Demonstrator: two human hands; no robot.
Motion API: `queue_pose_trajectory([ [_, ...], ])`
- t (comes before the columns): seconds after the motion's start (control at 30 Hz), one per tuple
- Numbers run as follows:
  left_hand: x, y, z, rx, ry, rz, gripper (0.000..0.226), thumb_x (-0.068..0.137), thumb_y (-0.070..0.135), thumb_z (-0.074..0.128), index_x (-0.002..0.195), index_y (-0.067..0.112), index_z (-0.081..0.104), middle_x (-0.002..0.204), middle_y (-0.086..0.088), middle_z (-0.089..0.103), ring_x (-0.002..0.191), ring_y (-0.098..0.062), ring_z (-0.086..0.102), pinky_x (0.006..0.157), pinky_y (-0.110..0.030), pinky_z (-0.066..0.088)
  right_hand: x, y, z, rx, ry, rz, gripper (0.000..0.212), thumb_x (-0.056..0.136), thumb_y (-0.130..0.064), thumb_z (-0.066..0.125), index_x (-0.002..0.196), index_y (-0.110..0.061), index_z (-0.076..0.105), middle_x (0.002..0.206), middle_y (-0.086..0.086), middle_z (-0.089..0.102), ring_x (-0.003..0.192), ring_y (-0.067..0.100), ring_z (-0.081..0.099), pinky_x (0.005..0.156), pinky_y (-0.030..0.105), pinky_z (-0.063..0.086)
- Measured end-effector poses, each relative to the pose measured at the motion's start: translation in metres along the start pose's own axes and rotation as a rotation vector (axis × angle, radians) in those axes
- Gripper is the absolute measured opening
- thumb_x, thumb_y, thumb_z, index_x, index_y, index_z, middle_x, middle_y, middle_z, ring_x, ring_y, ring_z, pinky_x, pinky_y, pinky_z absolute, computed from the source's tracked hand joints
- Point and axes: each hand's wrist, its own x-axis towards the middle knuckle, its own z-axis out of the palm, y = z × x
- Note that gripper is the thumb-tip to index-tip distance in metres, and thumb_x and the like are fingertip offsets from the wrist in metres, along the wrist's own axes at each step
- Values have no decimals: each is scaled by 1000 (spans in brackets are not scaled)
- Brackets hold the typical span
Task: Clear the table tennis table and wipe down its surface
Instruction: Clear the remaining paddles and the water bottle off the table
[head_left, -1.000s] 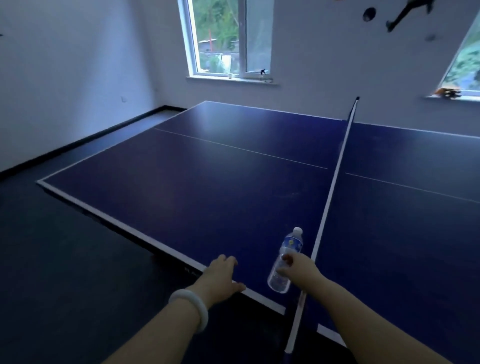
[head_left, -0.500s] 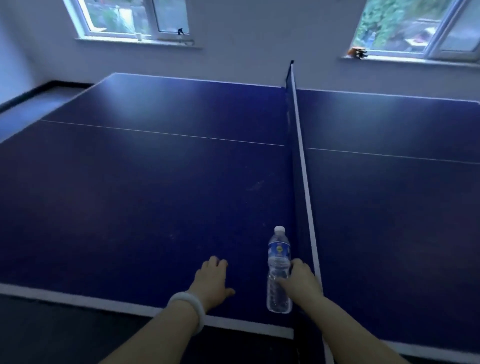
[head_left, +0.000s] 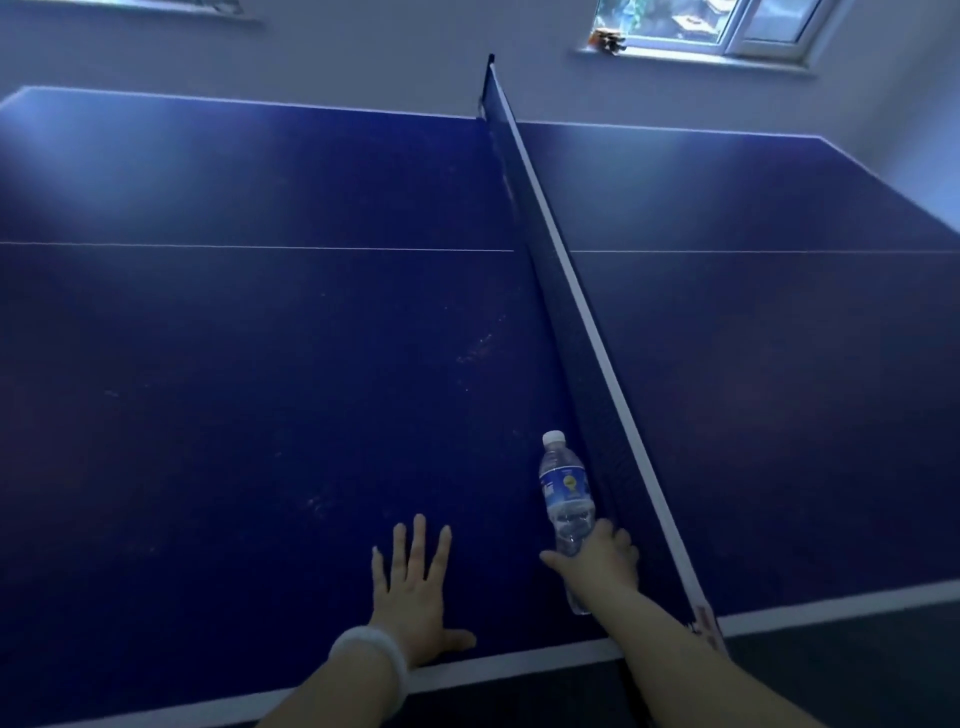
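A clear plastic water bottle (head_left: 563, 493) with a blue label and white cap stands on the dark blue table tennis table (head_left: 260, 364), close to the left side of the net (head_left: 566, 332) near the front edge. My right hand (head_left: 605, 561) is wrapped around the bottle's lower half. My left hand (head_left: 415, 587) lies flat on the table with fingers spread, a white bangle on its wrist, a little left of the bottle. Faint pale smudges mark the surface left of the net.
The net runs from the near edge to the far side, splitting the table. A white wall stands behind the table, with a window sill (head_left: 696, 54) at upper right holding a small object (head_left: 608, 40). Dark floor shows below the table's front edge.
The view has swung to the right and closer over the table. My left hand has spread flat on the surface. My right hand has stayed on the bottle, now gripping lower on it.
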Motion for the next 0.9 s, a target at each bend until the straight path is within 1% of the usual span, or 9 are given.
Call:
queue_pose_trajectory([
  [0.2,-1,3,-4,-10,-48,2,126,78,68,61,142,25,-38,144,-9,-50,136,-36,-41,112,-59,-20,-5,4,5,27,33,25,75,80,-48,74,134,-14,34,134,14,42,121,30,42,97,42,44],
  [0.33,-1,3,-7,-25,-82,6,125,80,67,61,141,24,-39,143,-11,-51,135,-37,-41,113,-60,-19,-11,9,0,207,-15,65,66,77,-39,78,127,-16,41,123,10,49,113,28,49,93,40,48],
  [0.43,0,4,-6,-19,-82,-3,126,80,67,61,141,23,-40,143,-12,-51,136,-38,-40,113,-61,-18,-19,14,-1,460,-10,27,57,75,-25,81,120,-16,46,116,8,56,106,26,57,91,42,51],
  [0.5,1,4,-7,-10,-82,-8,126,79,67,61,141,23,-39,144,-12,-50,136,-39,-39,113,-61,-16,-27,15,-4,657,3,-7,51,75,-13,82,114,-17,51,108,5,63,99,22,62,80,34,53],
  [0.57,1,4,-7,-9,-79,-9,127,78,68,61,142,23,-39,145,-12,-49,137,-39,-38,114,-61,-15,-36,13,-9,785,33,-52,48,74,-5,82,107,-22,52,103,2,65,92,14,63,67,21,47],
  [0.63,0,4,-6,2,-49,-9,127,78,69,61,143,24,-37,147,-12,-47,139,-38,-36,115,-60,-14,-45,10,-15,880,58,-87,51,74,-3,82,107,-24,51,102,0,65,89,9,63,64,17,45],
  [0.73,-3,5,-6,31,-2,-24,126,76,70,62,146,24,-32,151,-12,-41,142,-38,-31,116,-59,-12,-60,8,-23,967,111,-110,51,75,-1,81,109,-21,49,102,2,63,92,16,64,69,22,48],
  [0.8,-5,9,-9,37,14,-55,124,76,68,65,149,24,-26,155,-11,-35,144,-37,-25,117,-57,-8,-70,11,-33,989,156,-130,48,76,1,79,112,-10,49,102,11,64,95,26,64,76,32,52],
  [0.9,-10,27,-21,9,54,-73,108,80,66,62,155,23,-2,162,-9,-11,149,-34,-6,121,-53,5,-80,27,-58,1007,199,-155,46,78,1,77,114,1,49,101,20,63,95,35,64,88,46,53],
])
